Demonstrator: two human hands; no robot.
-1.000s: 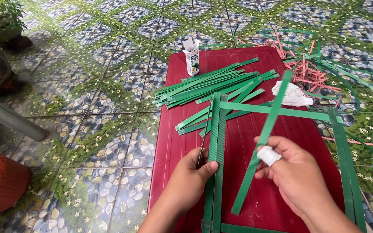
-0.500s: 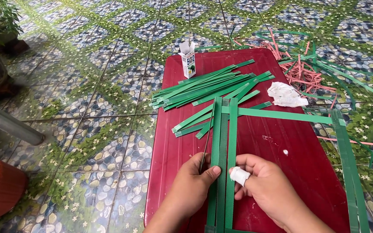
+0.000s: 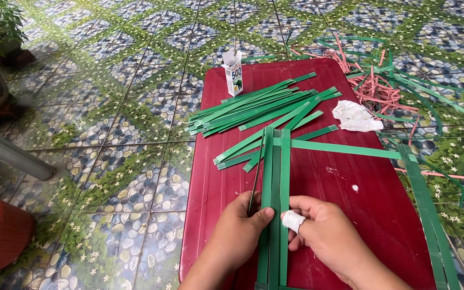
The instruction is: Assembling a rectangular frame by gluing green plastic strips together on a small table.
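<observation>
Head view, change: the long green strip that lay slanted in the right hand a second ago now lies straight beside the others — three upright strips (image 3: 275, 204) run side by side down the tabletop (image 3: 339, 182).
Head view, left hand: the left hand (image 3: 241, 234) presses its thumb on the left edge of the upright strips, fingers curled, pinning them.
Head view, right hand: the right hand (image 3: 326, 236), one finger wrapped in a white bandage (image 3: 293, 220), pushes against the right edge — both hands squeeze the strips together.
Head view, meaning: the newest strip looks seated and aligned with its neighbours.
Head view, crossing: a horizontal strip (image 3: 345, 149) crosses them higher up.
Head view, around: a loose pile of strips (image 3: 253, 107), a small white carton (image 3: 233, 79), a crumpled white cloth (image 3: 355, 116), pink scraps (image 3: 374, 86) on the tiled floor (image 3: 108, 134).
</observation>
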